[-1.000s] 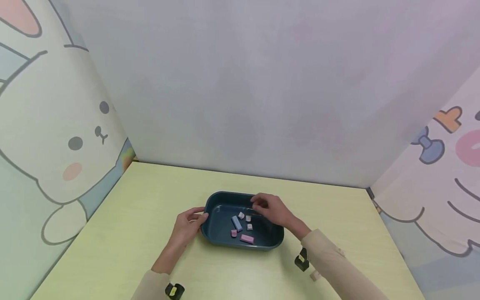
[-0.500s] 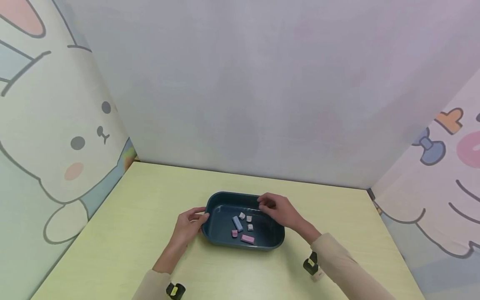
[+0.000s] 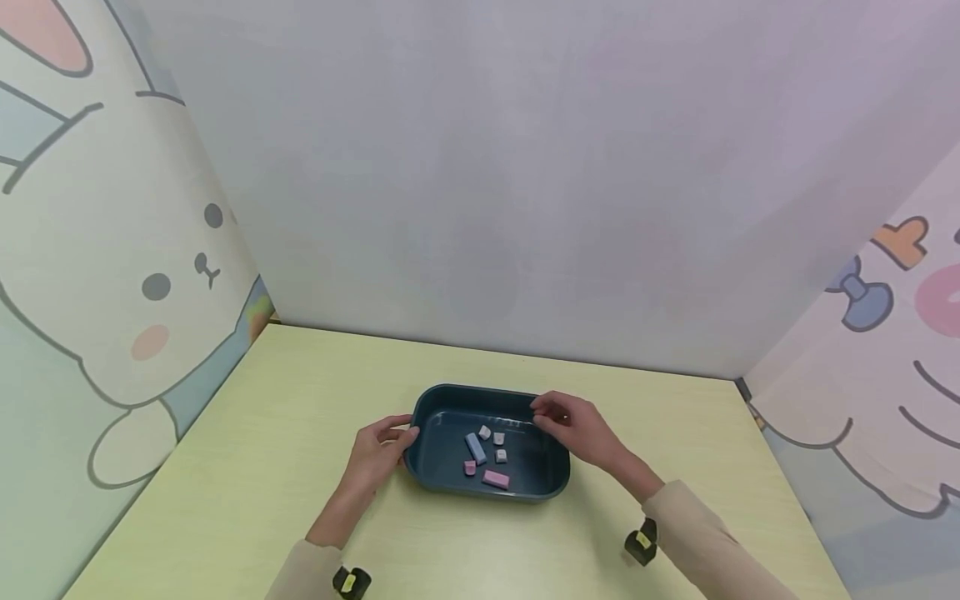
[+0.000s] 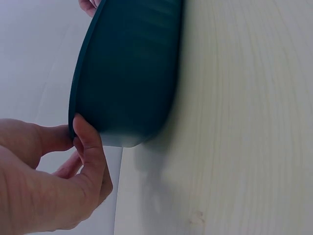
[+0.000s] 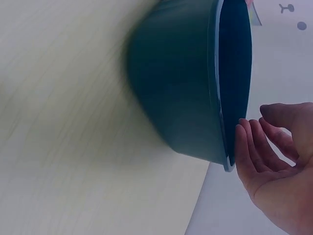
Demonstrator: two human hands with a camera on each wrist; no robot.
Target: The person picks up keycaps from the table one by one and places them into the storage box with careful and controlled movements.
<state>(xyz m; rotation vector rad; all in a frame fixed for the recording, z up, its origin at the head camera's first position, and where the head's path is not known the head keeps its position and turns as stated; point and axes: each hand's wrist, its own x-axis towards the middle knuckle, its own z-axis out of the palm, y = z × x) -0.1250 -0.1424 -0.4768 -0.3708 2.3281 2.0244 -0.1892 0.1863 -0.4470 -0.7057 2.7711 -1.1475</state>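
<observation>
A dark teal plastic basin point(image 3: 461, 398) with rounded corners stands on the table. My left hand point(image 3: 371, 454) pinches its left rim between thumb and fingers; the left wrist view shows the thumb point(image 4: 85, 129) against the outer wall. Over the far right corner of the basin is my right hand point(image 3: 577, 429), fingers bent and nothing between them. In the right wrist view its fingertips point(image 5: 242, 126) are right at the rim, thumb apart. Inside the basin lie a blue bar point(image 3: 476, 448), a pink bar point(image 3: 496, 479), a small pink block point(image 3: 469, 468) and three small white blocks point(image 3: 501, 456).
The pale yellow table point(image 3: 322, 375) extends around the basin to a plain light backdrop point(image 3: 480, 208). Cartoon-printed panels point(image 3: 90, 250) flank both sides. A dark camera point(image 3: 641, 546) is worn at the right wrist, and another camera point(image 3: 351, 582) at the left.
My right hand has drawn back to the right along the basin's far rim. A small pale block on the table at the right is now hidden behind the wrist camera. The left hand has stayed put.
</observation>
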